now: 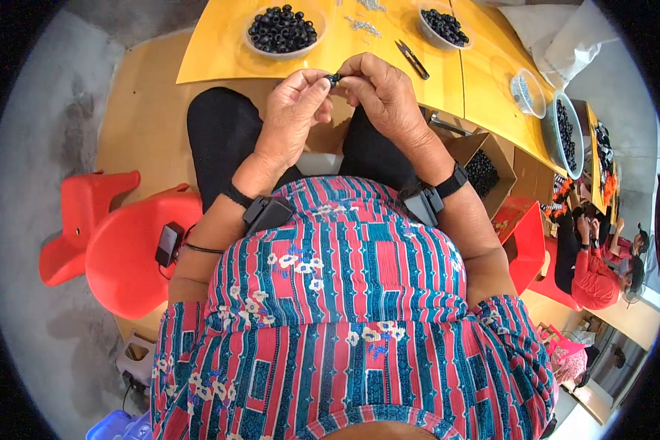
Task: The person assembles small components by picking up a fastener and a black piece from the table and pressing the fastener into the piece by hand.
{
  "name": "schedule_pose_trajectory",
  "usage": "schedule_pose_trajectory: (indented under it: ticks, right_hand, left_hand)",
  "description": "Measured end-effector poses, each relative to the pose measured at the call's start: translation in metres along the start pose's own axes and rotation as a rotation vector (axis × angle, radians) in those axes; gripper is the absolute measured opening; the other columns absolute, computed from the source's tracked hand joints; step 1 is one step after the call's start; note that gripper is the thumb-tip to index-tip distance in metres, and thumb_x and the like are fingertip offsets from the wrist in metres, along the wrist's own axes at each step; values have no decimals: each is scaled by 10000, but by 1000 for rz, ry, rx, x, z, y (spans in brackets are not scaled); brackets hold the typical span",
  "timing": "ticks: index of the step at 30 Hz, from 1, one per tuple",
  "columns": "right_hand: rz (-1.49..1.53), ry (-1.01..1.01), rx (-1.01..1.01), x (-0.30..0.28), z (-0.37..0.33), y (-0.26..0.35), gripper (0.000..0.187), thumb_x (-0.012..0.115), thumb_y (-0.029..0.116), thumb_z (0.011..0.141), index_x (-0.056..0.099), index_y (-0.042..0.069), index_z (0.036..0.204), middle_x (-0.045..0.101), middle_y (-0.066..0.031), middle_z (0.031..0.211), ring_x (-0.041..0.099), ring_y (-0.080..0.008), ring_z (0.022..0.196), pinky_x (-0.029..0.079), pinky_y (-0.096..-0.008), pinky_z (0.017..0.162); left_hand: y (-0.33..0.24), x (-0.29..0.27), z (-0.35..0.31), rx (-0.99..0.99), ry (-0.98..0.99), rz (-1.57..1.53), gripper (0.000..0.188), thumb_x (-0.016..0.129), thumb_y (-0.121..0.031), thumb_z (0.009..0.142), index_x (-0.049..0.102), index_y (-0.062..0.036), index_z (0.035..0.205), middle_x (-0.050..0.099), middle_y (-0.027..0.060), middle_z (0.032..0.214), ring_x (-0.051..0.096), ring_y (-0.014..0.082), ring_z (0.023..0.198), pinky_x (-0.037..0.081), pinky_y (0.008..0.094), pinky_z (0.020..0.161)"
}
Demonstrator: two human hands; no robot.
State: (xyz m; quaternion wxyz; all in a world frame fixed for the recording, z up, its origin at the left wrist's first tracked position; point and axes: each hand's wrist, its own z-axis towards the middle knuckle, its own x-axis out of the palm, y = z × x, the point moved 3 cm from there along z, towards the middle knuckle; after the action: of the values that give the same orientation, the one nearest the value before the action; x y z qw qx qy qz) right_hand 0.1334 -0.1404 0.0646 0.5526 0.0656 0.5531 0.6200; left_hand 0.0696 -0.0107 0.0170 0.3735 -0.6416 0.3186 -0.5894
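Between my two hands, just off the near edge of the yellow table [389,73], is a small black part [333,78]; its exact kind is too small to make out. My left hand [295,110] pinches it from one side with thumb and forefinger. On the other side, the fingertips of my right hand [385,95] are closed on it too. Beyond my left hand stands a clear bowl heaped with round black parts [282,31]. Black thread snips [412,60] lie on the table to the right of my hands, and small clear pieces [365,28] are scattered farther back.
Another bowl of black parts [444,28] stands at the back right. Past it are a small clear tub [526,94] and a light-blue basin [581,147]. Below the table sits a cardboard box [510,176]. Red chairs [136,249] stand at left; other people [598,279] work at far right.
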Motion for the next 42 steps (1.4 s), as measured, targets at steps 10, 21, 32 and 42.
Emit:
schedule_pose_trajectory:
  ticks: [10,21,32,42]
  right_hand:
    - [-421,73,-207,-6,21,-15,134,556,101,792,478,29,874,552,-155,787,592,-341,691,482,-413,610]
    - [-619,217,-314,-12,25,-9,142,499,88,784,443,30,901,533,-164,784,597,-348,694,495,-406,579]
    - [582,-186,199,8,-8,-20,125,575,37,831,602,-24,938,625,-32,792,546,-63,644,474,-206,567]
    - [783,-171,377,9,-21,-30,138,573,65,839,617,-14,943,608,-23,751,543,-66,626,444,-190,572]
  left_hand:
    - [-2,-2,23,-21,-70,138,189,578,-161,870,584,-7,978,543,-31,739,502,24,603,439,171,554]
    - [-6,0,29,-128,-86,168,156,596,-149,847,610,-8,913,519,-34,679,445,23,545,385,165,497]
    - [-3,11,19,-211,2,-177,115,573,-160,874,563,-47,892,470,-42,679,416,43,568,383,193,551]
    - [2,11,6,-145,60,-20,220,587,-128,866,584,29,1020,531,-17,726,456,43,610,408,173,556]
